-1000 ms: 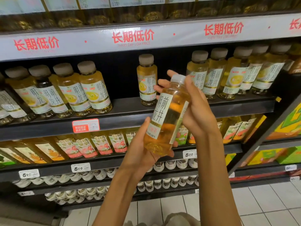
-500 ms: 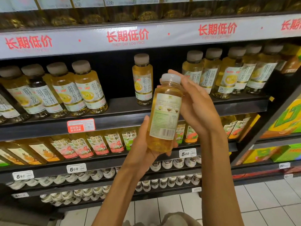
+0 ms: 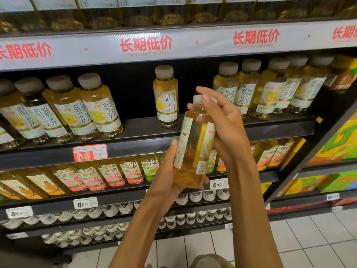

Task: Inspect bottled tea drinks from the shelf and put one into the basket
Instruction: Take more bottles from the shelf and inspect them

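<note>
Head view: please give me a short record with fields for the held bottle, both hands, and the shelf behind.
held item: tea bottle, amber liquid, white cap, tilted
left hand: grips the bottle's base
right hand: holds the neck and cap end
label: its edge faces the camera
shelf behind: lone tea bottle standing apart from its row
red price tag: on the shelf rail, left
basket: not in view

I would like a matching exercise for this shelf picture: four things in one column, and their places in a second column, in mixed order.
Things:
1. clear tea bottle with white cap
2. left hand
3. right hand
4. red and white shelf tag

Places:
A. at the bottle's cap
B. on the shelf edge
C. between both hands
D. round the bottle's base

Pairs: 1-C, 2-D, 3-A, 4-B
</note>
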